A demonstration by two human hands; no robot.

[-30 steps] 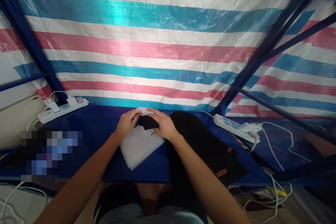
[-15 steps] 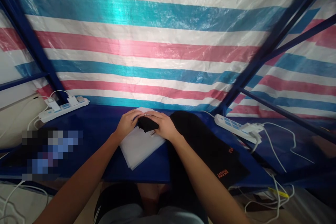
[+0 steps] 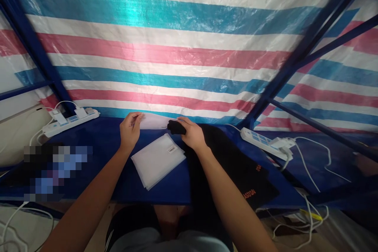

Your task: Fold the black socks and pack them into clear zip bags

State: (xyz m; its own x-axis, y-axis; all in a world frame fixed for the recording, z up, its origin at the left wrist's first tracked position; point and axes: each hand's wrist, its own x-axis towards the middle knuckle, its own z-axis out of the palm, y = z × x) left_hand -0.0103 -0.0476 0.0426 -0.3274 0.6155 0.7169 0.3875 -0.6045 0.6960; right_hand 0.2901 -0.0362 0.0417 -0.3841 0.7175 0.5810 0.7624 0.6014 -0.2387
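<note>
- And here is the white sheet (image 3: 154, 121), centre frame, its long axis running left to right with a slight dip towards the right-hand end.
- The black bundle (image 3: 176, 127) sits at that right end, its rumpled tip pointing left along the sheet!
- Down below, the stack of white pouches (image 3: 156, 162) lies on the blue table (image 3: 103, 157), long axis slanting up to the right, barcode label near its right corner (what's inside, if anything, I can't tell).
- Left hand (image 3: 129, 132): thumb and fingers pinching the sheet's left end, just at the fingertips.
- Right hand (image 3: 193, 134): fingers curled round the bundle, which pokes out on the hand's left side; whether they also grip the sheet, I can't tell.
- Just beside that wrist, the black cloth (image 3: 227, 161) spreads towards the lower right, orange lettering at its far edge.
</note>
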